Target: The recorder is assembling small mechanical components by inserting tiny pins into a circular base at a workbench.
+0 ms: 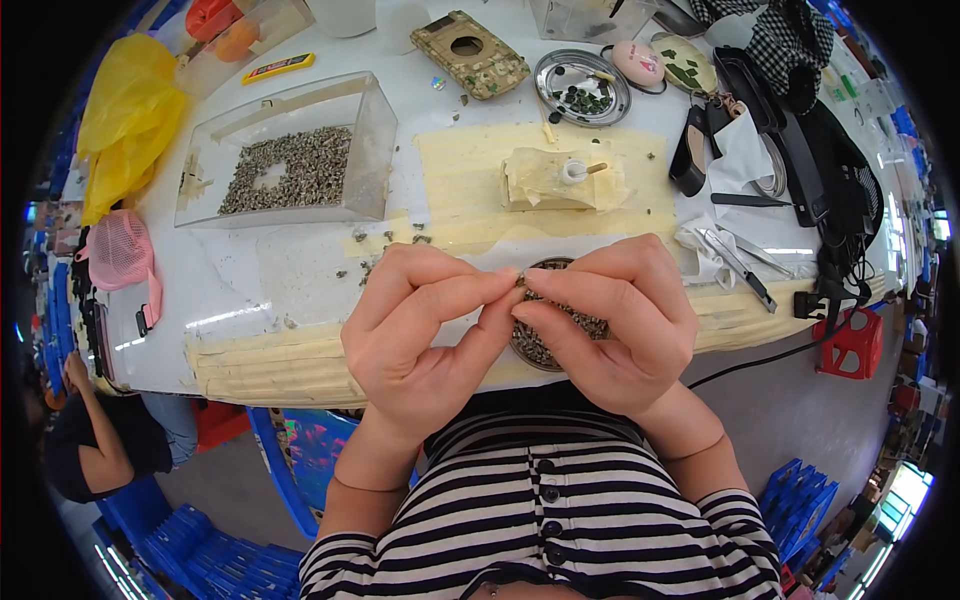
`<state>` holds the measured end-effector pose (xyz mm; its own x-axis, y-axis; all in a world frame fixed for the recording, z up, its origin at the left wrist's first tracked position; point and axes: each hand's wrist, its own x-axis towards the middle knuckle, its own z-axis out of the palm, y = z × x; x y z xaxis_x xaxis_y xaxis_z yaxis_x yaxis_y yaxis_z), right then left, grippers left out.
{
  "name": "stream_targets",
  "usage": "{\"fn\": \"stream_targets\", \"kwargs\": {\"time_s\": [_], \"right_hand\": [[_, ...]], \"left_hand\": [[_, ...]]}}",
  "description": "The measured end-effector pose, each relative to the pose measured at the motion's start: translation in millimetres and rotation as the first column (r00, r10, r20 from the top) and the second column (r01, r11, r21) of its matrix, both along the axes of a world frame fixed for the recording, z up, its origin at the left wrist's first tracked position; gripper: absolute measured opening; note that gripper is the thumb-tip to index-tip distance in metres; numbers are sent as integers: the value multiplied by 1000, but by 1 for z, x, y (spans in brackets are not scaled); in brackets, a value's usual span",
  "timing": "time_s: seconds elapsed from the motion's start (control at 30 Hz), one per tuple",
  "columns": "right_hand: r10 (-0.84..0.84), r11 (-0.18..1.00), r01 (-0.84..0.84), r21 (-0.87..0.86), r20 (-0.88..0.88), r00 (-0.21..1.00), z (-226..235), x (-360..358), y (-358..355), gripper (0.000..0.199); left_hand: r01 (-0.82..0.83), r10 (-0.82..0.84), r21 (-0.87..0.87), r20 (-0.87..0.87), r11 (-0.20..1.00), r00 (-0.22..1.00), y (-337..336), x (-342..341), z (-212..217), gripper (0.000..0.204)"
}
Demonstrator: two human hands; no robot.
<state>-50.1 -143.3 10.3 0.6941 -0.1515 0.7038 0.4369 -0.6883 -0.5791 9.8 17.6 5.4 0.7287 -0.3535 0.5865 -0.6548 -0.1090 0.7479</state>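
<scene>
My left hand [425, 325] and my right hand [622, 325] meet above the near edge of the table. Between the fingertips of both is a tiny brownish piece [521, 282], too small to name. Thumb and forefinger are pinched on each hand. Just beneath my right hand stands a round dish [535, 350] full of small grey-brown pieces, partly hidden by the fingers. Beyond my hands, a small white pot [573, 172] with a thin stick in it sits on a tape-covered block [530, 185].
A clear plastic box [365, 150] with many small pieces stands at the left. Farther back are a camouflage-patterned case [470, 55] and a metal tray [583, 88] with dark green bits. A utility knife [740, 268] and tweezers [765, 255] lie at the right. A person [110, 440] sits at far left.
</scene>
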Motion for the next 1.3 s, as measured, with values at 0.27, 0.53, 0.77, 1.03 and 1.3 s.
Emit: {"fn": "stream_targets", "kwargs": {"time_s": [0.27,0.53,0.77,1.03,1.3], "right_hand": [[105,972,-65,225,-171,980,3,-1,1,25],[211,921,-111,372,-241,947,3,-1,0,23],[51,981,-31,190,-103,993,1,-1,3,27],[18,994,-13,111,-44,999,-2,0,1,28],[160,957,-104,272,-192,968,2,0,0,23]], "left_hand": [[40,-40,-26,-25,999,999,2,-1,2,30],[64,-64,-24,-15,998,998,2,0,5,30],[30,-31,-15,-77,999,997,2,-4,2,26],[19,-19,-25,-16,1000,1000,1,0,2,29],[55,-55,-39,-3,998,998,1,1,4,30]]}}
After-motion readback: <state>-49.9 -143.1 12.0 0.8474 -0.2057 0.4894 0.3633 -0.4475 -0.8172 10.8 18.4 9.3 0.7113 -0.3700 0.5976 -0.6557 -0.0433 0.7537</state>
